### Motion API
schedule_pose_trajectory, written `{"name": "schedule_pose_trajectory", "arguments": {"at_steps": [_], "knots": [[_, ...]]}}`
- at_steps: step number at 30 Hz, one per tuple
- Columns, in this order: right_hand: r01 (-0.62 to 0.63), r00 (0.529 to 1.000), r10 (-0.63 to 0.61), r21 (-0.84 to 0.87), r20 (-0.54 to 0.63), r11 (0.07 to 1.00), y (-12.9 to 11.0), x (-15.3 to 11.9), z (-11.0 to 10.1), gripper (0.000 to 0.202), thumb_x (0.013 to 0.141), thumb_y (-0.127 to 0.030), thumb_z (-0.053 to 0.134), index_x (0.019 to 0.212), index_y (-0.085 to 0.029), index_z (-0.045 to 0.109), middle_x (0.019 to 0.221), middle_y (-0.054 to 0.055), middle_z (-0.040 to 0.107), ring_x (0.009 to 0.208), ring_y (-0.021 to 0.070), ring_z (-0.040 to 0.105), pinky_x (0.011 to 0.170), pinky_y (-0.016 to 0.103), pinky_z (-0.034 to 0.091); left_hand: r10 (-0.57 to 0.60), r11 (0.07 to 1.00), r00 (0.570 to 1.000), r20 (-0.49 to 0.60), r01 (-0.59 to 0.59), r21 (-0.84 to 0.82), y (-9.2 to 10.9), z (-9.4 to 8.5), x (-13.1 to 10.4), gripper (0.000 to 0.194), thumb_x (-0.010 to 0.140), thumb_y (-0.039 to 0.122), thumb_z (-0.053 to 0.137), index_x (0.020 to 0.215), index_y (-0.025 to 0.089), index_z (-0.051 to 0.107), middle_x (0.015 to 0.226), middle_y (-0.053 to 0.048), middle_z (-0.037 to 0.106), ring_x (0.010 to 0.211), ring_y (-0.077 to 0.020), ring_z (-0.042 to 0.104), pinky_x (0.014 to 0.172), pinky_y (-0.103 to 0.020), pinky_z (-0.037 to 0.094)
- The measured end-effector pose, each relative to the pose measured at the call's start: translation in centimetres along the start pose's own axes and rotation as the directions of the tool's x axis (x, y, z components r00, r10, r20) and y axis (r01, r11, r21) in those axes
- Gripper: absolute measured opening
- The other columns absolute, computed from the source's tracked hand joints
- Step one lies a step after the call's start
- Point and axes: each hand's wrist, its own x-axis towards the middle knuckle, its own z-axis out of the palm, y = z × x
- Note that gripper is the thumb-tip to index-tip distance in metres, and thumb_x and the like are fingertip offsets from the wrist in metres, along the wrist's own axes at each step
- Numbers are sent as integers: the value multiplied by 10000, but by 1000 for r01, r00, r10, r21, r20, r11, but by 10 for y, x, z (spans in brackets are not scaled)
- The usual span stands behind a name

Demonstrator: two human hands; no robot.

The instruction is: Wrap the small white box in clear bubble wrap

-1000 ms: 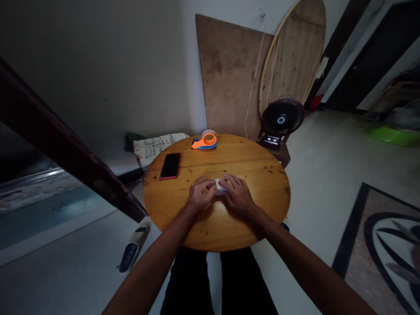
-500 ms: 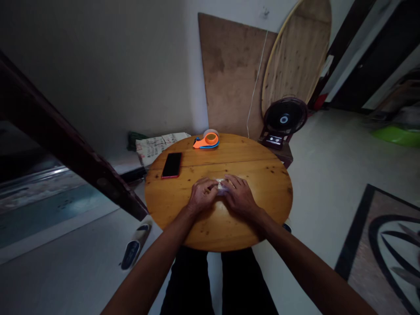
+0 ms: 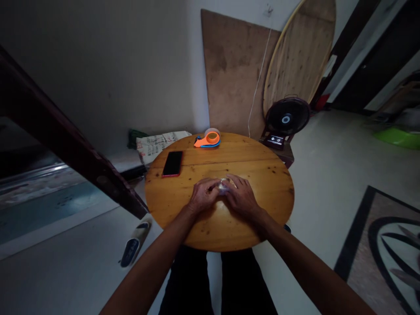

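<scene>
Between my two hands, over the middle of the round wooden table (image 3: 210, 236), is a small shiny, pale, see-through item (image 3: 223, 187), partly covered by fingers. My left hand (image 3: 204, 195) pinches its left side, fingers curled. My right hand (image 3: 242, 195) grips the right side, its thumb and fingers bent over it. What exactly the item is cannot be made out. Behind the hands, an orange and blue tape dispenser (image 3: 210, 139) lies near the table's far edge. A black phone with a red edge (image 3: 172, 163) rests on the left part of the table.
Beyond the table at right, a dark fan (image 3: 286, 119) stands on a small stand. A printed sack (image 3: 160, 142) lies behind the table's left edge. A brown board (image 3: 232, 74) and a round wooden top (image 3: 300, 52) lean on the wall. A shoe (image 3: 133, 247) is on the floor.
My fingers have shifted slightly around the shiny item, and less of it shows between them. The whole view has moved a little. Both hands remain in nearly the same place.
</scene>
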Motion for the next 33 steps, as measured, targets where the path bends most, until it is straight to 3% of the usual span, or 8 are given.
{"name": "schedule_pose_trajectory", "arguments": {"at_steps": [10,20,29,33], "knots": [[-40,998,39,20,42,999,-2,2,-3,439,871,-244,492,1298,-152,526,1389,170,485,1246,297,434,989,447,361,-43,999,999,34,43,-4,3,-1,1,319,750,128,558,1014,181,729,938,-62,750,857,-186,683,853,-333,535],[-60,998,59,57,28,997,0,1,-1,509,808,-257,558,1291,-103,514,1382,182,494,1238,303,444,1011,448,352,-116,988,993,20,117,-103,-1,2,-2,307,748,166,574,1015,175,727,836,-39,719,707,-139,620,697,-260,519],[-34,999,39,149,-28,988,0,-1,-6,511,806,-272,553,1299,-149,496,1374,167,501,1240,295,459,998,454,349,-206,959,968,-140,171,-227,-3,-3,3,339,733,174,537,1035,132,684,622,35,519,562,-88,470,564,-200,428],[-108,984,136,219,-115,970,3,-3,-9,518,801,-247,532,1313,-186,483,1418,148,451,1277,299,434,1019,462,338,-290,939,926,-242,225,-262,-13,-4,6,350,718,174,533,1045,150,655,612,49,477,554,-85,441,539,-187,398]]}}
